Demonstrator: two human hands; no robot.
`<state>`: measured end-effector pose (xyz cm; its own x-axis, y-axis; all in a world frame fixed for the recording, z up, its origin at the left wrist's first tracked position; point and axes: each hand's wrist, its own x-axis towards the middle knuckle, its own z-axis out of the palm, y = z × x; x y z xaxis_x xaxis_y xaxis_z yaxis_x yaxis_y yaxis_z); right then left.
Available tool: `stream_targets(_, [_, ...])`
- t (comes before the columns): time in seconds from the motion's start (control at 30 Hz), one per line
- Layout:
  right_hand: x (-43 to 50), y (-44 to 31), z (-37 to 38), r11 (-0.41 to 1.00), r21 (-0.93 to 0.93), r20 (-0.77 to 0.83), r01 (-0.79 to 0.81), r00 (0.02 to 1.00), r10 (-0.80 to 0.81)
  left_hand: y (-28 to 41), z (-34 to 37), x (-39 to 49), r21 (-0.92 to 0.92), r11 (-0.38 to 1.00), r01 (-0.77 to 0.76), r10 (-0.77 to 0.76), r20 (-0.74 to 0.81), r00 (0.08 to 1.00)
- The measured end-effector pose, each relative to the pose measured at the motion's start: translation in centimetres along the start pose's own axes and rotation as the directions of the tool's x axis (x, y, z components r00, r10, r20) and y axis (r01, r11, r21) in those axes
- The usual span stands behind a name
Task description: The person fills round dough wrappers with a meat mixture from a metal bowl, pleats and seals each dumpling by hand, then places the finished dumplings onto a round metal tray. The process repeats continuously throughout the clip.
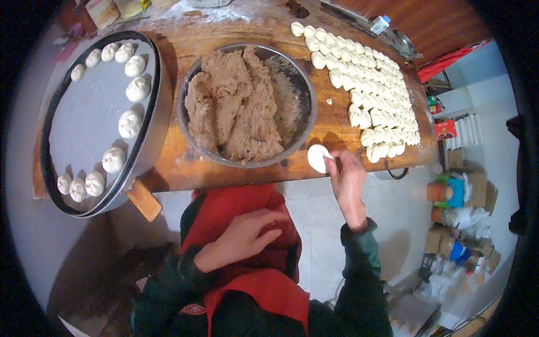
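Between the thumb and fingers of my right hand (348, 177) is the edge of a flat round dough wrapper (317, 158), at the table's front edge. My left hand (248, 236) hovers in front of my red apron (236, 206), holding nothing, with thumb and fingers apart. A metal bowl (312, 118) of minced filling (240, 101) stands in the middle of the table. To its right, dough pieces (370, 92) lie in several close rows. On the left, pleated filled buns (129, 124) line part of the rim inside a round pan (94, 122).
A wooden handle (144, 199) juts past the table's (177, 175) front edge beside the pan. A small dough scrap (329, 101) lies right of the bowl. Containers (102, 13) stand at the back left, and a blue-capped carton (380, 25) at the back right. Boxes and bags (463, 227) crowd the right wall.
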<state>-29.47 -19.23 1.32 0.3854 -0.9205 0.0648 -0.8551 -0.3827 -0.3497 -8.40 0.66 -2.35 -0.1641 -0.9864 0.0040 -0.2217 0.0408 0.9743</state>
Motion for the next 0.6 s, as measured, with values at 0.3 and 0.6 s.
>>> stream_targets(0.3, [-8.0,-3.9,1.2,0.535,0.815,0.250,-0.223,0.968,0.023,0.3,1.0,2.7,-0.651,0.669,0.359,-0.343,0.158,0.926])
stream_targets(0.6, [-8.2,-5.6,1.9,0.775,0.628,0.344,-0.066,0.917,-0.201,-0.6,0.3,0.7,-0.541,0.829,0.141,-0.231,-0.103,0.967])
